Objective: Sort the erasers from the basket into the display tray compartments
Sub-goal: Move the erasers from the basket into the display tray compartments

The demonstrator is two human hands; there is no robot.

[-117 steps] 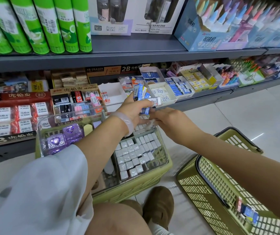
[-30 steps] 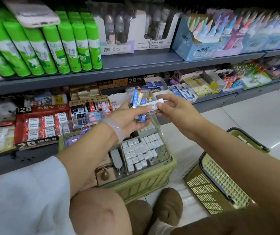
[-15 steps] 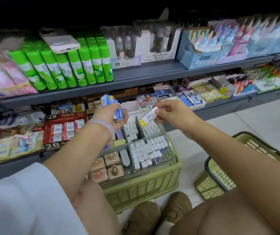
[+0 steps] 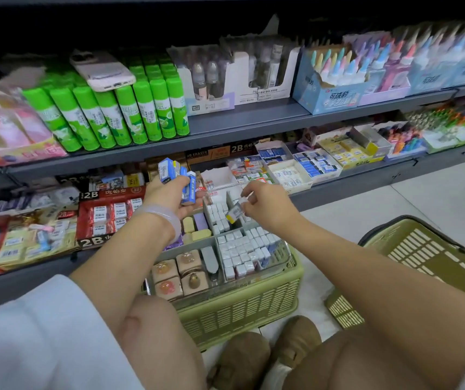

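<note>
Head view: the right hand (image 4: 265, 205) pinches one white eraser (image 4: 235, 213), its long axis tilted down-left, just above the display tray (image 4: 285, 249) and its far compartment. The left hand (image 4: 170, 198), further left, grips several blue erasers (image 4: 179, 177).

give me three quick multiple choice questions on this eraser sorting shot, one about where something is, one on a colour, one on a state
1. Where does the phone lie?
A. on the green glue sticks
B. in the right-hand basket
C. on the floor

2. What colour are the baskets?
A. red
B. olive green
C. black

3. What is the right hand doing?
A. hanging idle
B. gripping a basket handle
C. pinching one eraser over the display tray

Answers: 1 A, the phone rests across the stick tops on the upper shelf. 2 B, both slatted baskets are olive green. 3 C, fingertips hold the small wrapped eraser above the white rows.
</note>
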